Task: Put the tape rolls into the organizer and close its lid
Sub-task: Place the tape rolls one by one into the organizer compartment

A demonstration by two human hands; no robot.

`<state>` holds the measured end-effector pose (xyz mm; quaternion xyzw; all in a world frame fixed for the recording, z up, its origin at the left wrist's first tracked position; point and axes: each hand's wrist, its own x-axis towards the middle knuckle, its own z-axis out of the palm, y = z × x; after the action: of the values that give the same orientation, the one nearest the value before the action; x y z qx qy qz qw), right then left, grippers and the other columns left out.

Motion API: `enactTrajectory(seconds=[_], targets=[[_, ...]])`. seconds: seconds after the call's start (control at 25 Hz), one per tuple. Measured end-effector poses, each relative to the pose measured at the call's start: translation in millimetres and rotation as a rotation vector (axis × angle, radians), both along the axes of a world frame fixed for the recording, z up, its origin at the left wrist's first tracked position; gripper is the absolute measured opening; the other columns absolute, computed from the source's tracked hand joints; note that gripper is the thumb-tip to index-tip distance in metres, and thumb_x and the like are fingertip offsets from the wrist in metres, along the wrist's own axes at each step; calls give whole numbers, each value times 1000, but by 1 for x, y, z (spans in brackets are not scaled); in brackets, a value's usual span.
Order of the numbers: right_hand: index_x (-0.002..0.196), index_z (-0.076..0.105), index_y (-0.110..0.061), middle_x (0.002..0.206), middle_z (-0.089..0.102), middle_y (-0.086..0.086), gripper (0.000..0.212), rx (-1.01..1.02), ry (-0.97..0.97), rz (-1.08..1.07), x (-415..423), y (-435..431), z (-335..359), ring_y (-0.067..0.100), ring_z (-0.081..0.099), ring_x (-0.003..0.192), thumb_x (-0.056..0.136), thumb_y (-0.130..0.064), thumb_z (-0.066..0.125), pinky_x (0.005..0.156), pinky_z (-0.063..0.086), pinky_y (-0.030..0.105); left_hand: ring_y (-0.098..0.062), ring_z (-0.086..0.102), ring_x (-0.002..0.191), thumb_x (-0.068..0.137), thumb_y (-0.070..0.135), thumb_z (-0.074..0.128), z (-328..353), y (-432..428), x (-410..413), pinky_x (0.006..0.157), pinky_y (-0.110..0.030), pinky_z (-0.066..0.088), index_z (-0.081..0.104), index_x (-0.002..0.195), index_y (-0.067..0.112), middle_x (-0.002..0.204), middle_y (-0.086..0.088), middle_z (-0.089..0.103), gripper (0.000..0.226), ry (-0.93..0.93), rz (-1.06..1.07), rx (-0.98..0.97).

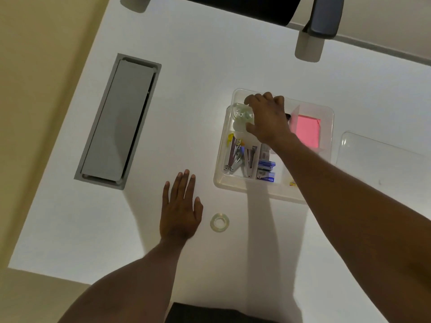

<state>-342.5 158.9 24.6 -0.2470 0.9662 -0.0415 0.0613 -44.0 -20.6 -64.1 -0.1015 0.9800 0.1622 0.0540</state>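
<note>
From above, a person leans over a white table (pixel 233 54) with both bare arms out. The right hand (pixel 268 117) reaches into the far-left compartment of the clear organizer (pixel 327 127), fingers curled around a clear tape roll (pixel 243 113) — it holds the roll just over another roll already lying in that compartment. The left hand (pixel 180 210) lies flat on the table, fingers spread wide, holding nothing. Just beside it, to its right, a second loose roll (pixel 219 222) rests flat on the table, near the organizer's front edge but apart from it. Staplers and small blue boxes fill the front compartments; a pink pad (pixel 305 130) sits in the right one. The lid (pixel 377 157) lies off — on the table right of the organizer.
</note>
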Motion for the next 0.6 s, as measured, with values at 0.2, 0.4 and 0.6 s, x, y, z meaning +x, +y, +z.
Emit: enactTrajectory(seconds=[0.2,0.4,0.6], targets=[[118,52,-17,115,69,3,56,38,-43,167,-7,-4,-2,29,53,109,71,-16,82,92,31,43,-20,10,164,106,40,33,-1,0,-1,132,-52,16,22,166,21,176,-2,15,64,-11,1,2],[126,53,-17,119,66,4,59,1,-9,150,2,-3,-7,30,54,111,75,-16,82,94,32,44,-20,11,164,106,40,32,-1,-1,-1,132,-52,15,22,165,20,175,-2,17,63,-5,1,9],[121,59,-18,116,64,2,44,-168,77,28,35,3,-1,27,56,108,80,-15,75,93,33,41,-21,13,163,106,41,28,0,-1,0,132,-53,16,23,165,20,175,-3,19,63,8,-2,4]])
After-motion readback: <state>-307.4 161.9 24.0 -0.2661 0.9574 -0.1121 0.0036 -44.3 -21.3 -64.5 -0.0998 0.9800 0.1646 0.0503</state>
